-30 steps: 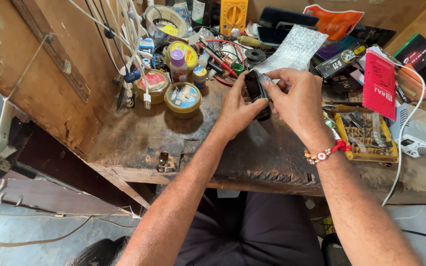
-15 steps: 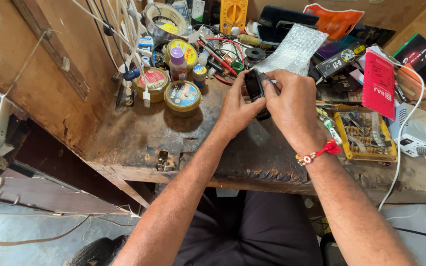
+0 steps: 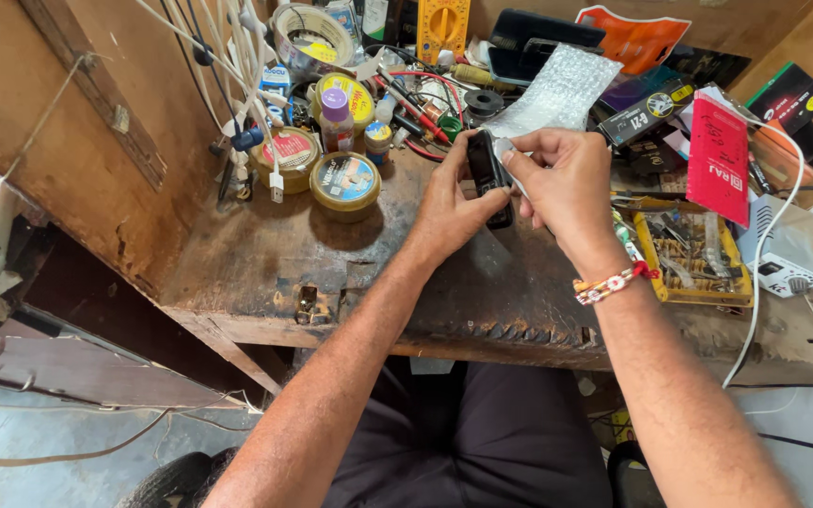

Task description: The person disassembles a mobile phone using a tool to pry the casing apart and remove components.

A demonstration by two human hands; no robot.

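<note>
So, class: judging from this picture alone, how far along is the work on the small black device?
Done: the small black device is off the wooden bench, gripped in the left hand. In hand: the right hand presses a small silvery piece against its top. Left: the piece is not visibly seated yet.

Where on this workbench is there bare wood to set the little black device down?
Bare wood lies on the workbench in front of the round tins, left of the left hand, down to the near edge. A smaller patch sits under the right hand, beside the yellow parts tray. The back is crowded with tools and cables.
</note>
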